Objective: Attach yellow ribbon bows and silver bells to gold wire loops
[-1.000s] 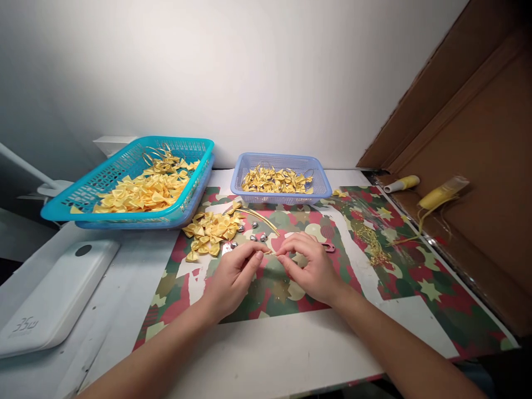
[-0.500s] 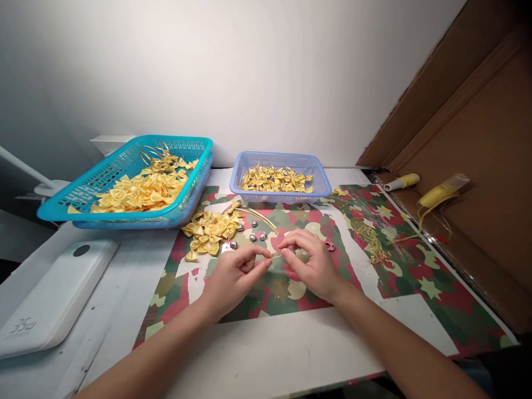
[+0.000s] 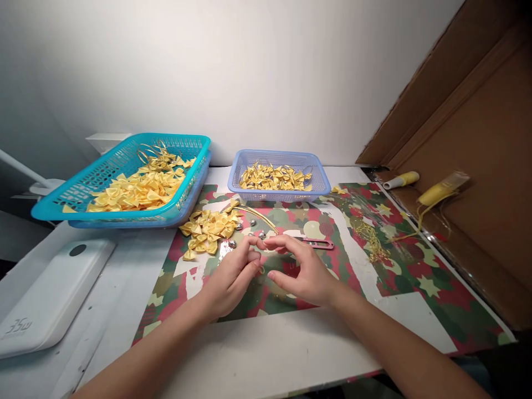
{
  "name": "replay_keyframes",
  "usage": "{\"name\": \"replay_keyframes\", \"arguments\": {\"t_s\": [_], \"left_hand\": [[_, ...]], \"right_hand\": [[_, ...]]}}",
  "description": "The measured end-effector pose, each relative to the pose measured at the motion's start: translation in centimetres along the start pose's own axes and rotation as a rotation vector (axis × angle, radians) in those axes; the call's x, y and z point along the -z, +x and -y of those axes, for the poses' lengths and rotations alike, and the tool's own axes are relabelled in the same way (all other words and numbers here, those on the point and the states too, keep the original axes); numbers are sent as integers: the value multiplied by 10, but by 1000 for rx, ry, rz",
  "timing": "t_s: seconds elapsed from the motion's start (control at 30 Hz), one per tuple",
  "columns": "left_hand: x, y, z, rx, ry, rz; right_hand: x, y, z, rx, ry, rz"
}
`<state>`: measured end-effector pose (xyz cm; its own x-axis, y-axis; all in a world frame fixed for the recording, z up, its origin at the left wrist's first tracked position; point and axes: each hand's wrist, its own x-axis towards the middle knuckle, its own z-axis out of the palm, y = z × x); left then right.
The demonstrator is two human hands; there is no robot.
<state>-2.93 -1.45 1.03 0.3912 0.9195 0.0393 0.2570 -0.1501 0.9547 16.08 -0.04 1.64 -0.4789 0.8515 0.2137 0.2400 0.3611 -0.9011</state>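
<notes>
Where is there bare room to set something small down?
The white tabletop is bare at its near edge between the forearms, and between the patterned red-green sheet and white rectangular device. Beyond the left hand it's crowded: yellow ribbon bows, round silver bells.

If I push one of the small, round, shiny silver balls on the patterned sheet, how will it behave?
The silver ball would probably roll, being round. Its shiny surface may feel slippery; its small size suggests little weight.

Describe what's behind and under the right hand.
Behind the right hand, a pink tool shows; the hand may hide its other end. Beneath, the patterned sheet shows around the hand; anything directly below it is covered.
</notes>
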Motion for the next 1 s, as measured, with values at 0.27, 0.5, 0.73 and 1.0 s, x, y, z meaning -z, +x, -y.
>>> {"name": "replay_keyframes", "arguments": {"t_s": [0.27,0.5,0.73,1.0], "left_hand": [[5,2,-2,-33,5,39],[5,2,-4,-31,-64,71],[6,2,-2,-26,-2,24],[9,4,3,-26,78,-73]], "right_hand": [[-12,3,-8,-285,344,55],[-16,10,-4,-406,704,117],[-14,10,0,-491,722,153],[-8,9,1,-492,650,142]]}}
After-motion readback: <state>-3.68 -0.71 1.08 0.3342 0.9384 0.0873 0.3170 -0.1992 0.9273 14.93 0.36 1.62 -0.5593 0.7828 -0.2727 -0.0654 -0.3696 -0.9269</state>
